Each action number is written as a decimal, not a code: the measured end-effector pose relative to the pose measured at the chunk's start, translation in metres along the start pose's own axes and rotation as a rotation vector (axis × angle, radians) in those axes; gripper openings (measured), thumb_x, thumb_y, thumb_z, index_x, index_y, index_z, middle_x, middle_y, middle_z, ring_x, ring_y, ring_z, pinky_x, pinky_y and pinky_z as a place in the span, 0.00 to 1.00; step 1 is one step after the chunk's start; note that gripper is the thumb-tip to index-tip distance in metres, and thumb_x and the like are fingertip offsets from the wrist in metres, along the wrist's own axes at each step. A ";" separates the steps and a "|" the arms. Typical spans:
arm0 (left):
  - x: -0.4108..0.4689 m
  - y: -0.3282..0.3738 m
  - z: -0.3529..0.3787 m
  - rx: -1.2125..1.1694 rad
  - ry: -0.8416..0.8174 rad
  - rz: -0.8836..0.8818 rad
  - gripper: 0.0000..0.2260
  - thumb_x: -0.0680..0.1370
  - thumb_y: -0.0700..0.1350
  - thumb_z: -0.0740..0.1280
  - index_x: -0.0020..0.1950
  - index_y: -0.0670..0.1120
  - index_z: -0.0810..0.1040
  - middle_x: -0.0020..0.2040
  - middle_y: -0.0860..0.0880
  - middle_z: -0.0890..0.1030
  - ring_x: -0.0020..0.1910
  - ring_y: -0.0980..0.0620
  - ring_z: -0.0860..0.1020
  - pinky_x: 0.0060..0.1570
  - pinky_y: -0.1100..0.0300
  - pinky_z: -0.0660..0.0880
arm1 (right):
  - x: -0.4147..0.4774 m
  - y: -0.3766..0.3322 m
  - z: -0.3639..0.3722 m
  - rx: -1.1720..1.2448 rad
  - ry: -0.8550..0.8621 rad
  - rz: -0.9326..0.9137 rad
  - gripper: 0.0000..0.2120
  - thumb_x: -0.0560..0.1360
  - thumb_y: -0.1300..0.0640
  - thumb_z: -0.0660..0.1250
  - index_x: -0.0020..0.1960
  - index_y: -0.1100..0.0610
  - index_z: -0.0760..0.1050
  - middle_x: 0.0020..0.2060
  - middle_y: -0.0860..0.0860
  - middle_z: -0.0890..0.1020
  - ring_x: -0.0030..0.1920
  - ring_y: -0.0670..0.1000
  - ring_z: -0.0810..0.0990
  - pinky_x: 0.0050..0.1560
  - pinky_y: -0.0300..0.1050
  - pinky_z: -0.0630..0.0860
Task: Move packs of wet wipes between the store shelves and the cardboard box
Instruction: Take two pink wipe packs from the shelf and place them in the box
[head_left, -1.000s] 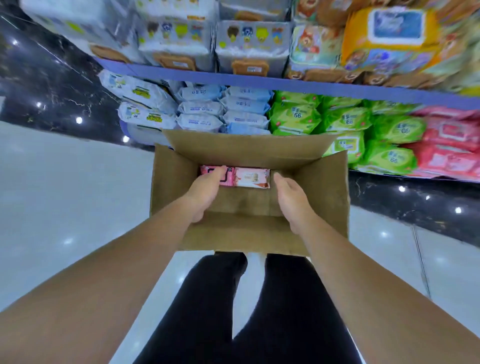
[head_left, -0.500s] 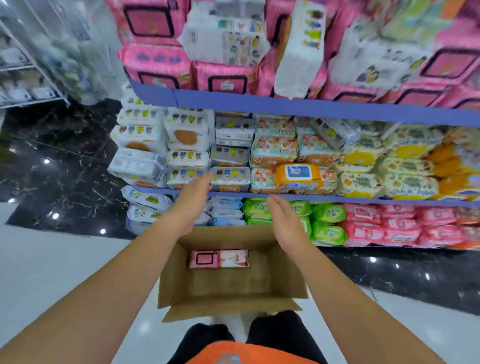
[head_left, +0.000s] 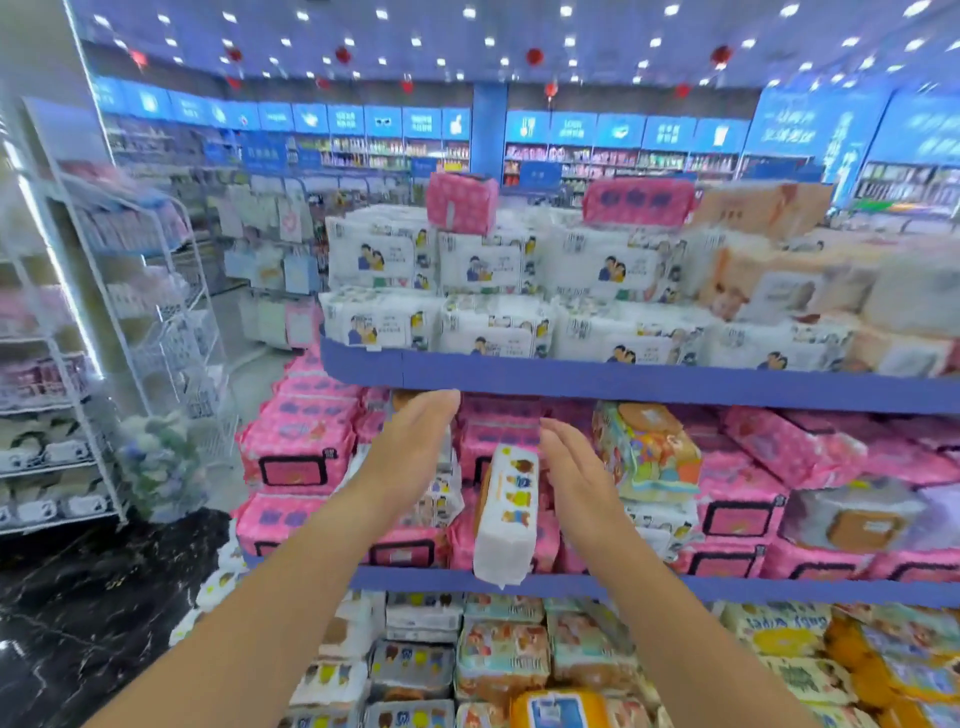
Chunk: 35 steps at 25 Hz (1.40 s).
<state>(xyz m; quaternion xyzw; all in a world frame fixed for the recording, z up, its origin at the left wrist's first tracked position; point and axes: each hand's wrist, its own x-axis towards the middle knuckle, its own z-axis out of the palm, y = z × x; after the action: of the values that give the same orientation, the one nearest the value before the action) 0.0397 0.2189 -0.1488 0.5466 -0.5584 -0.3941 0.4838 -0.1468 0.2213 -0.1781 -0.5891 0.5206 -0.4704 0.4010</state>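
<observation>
White pack (head_left: 506, 519) upright at shelf (head_left: 779, 590) edge; reach step, left hand (head_left: 410, 441) and right hand (head_left: 576, 467) released, empty. Next: clasp both sides.

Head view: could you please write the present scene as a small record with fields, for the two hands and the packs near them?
left hand: open, fingers straight, in front of the pink packs
right hand: open, beside the white pack; contact cannot be told
white pack: stands on end at the middle shelf front, between the hands
top shelf: white cartoon packs
cardboard box: not in view
</observation>
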 end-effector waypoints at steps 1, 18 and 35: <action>0.016 0.018 0.005 0.001 0.008 0.022 0.14 0.85 0.58 0.56 0.69 0.58 0.72 0.61 0.63 0.74 0.67 0.56 0.71 0.67 0.54 0.66 | 0.017 -0.014 -0.013 -0.001 -0.002 -0.039 0.22 0.85 0.46 0.55 0.77 0.48 0.66 0.71 0.40 0.70 0.70 0.41 0.67 0.63 0.33 0.64; 0.307 0.203 0.030 0.422 0.343 0.268 0.27 0.83 0.61 0.59 0.77 0.48 0.66 0.64 0.52 0.77 0.59 0.53 0.76 0.58 0.53 0.72 | 0.347 -0.152 -0.208 -0.538 0.001 -0.522 0.22 0.83 0.45 0.59 0.75 0.50 0.67 0.68 0.46 0.75 0.62 0.45 0.73 0.61 0.45 0.70; 0.345 0.184 0.000 0.639 0.378 -0.007 0.30 0.63 0.61 0.78 0.58 0.47 0.77 0.48 0.46 0.83 0.46 0.47 0.84 0.45 0.50 0.85 | 0.416 -0.160 -0.239 -1.024 0.007 -0.407 0.33 0.61 0.36 0.80 0.58 0.52 0.75 0.43 0.47 0.81 0.41 0.49 0.81 0.40 0.44 0.78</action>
<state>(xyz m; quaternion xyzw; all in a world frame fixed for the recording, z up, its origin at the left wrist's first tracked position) 0.0206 -0.1059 0.0675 0.7352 -0.5520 -0.0936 0.3822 -0.3344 -0.1651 0.0889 -0.7961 0.5597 -0.2268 -0.0377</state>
